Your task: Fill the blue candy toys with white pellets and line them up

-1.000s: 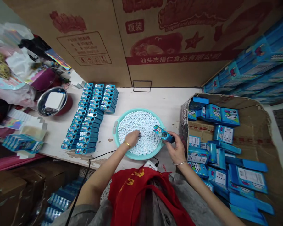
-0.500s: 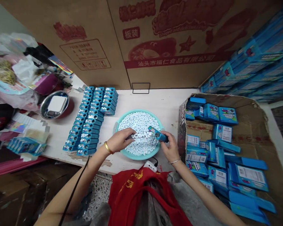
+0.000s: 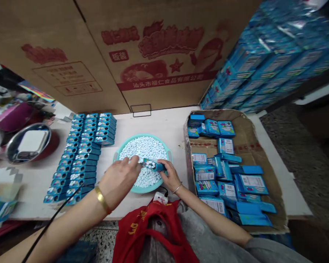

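Note:
A round teal plastic basin sits on the table, heaped with small pale blue-white candies. My right hand grips a slim blue candy tin at the basin's near rim, its open side up and partly filled with candies. My left hand hangs over the basin, and its fingertips are bunched at the tin's end. Those fingers hide whatever lies between them. Several long rows of filled blue tins stand on the table to the left of my left hand.
A cardboard tray of blue packets stands right of the basin. Left lies a steel bowl holding a white object. Stacked blue boxes rise behind a printed carton wall. A white plug and black cable lie near my body.
My left hand has risen from the candies to the tin's end. The whole scene has shifted left and lower in view, and the table looks further away.

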The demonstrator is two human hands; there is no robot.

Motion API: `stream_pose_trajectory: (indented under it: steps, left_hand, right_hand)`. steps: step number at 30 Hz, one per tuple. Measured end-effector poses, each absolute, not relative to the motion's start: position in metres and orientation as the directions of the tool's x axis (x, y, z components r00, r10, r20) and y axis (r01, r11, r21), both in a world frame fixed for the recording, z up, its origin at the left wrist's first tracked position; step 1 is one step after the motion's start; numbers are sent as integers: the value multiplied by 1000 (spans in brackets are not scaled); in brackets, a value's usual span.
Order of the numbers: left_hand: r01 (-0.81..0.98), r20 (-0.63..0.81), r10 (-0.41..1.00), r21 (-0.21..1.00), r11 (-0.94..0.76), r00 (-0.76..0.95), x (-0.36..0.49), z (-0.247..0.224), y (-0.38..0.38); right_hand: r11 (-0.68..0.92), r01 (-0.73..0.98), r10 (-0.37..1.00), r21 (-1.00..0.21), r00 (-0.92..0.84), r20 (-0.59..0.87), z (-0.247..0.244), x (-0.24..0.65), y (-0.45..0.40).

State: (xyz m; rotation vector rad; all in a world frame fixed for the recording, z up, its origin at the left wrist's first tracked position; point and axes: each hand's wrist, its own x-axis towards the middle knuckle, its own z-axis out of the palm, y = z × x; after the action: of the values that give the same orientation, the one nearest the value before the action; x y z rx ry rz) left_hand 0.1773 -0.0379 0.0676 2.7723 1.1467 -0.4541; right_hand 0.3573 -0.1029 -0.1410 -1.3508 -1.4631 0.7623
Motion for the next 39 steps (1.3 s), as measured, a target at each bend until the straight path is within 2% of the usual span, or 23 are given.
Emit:
stream_pose_trajectory:
  steps: [5,9,14,18,21,23,26,29,35,39]
  left_hand:
    - [759,-178,740,216,-614,649,146,49,-19]
    - [631,-127,653,446,-635,747,164,11,-18]
    - [551,-151,573,548,-629,805,184,-19,-22]
    - [595,-76,676,554,-582,733,158,-10,-14]
    - [700,-56,778,480,-529,626,122,-8,1]
    - [781,-71,833,399,-481,549,95,-12,17]
    - [873,-102,887,260,-413,450,55,-28,46]
    - [936,-143,926,107,-336,349,23,-54,78]
    - [947,-151,943,175,-269,296,-6,-116,122]
    - [946,-106,968,260,-193,227,-5,-137,120]
  right_hand:
    - [169,318,976,-933,80,204,-123,363,-104]
    - [162,321,980,-933,60,190,-109,363,-110]
    - [108,367,989,-924,53,137,-96,392,-116]
    - [17,603,966,-798,195,168,-101,478,-128]
    - [-12,868,999,-496,-12,-45,-136,538,-138]
    - [9,949,983,-314,-66,-171,-161,556,-145]
    - [54,973,962,-226,-112,-251,-171,558,-150]
    - [6,957,973,-290,-72,-217,-147,558,-144]
    - [-124,862,982,-492,179,65,-71,553,-132]
    - [-165,653,929,-739,355,106,-40,517,-128]
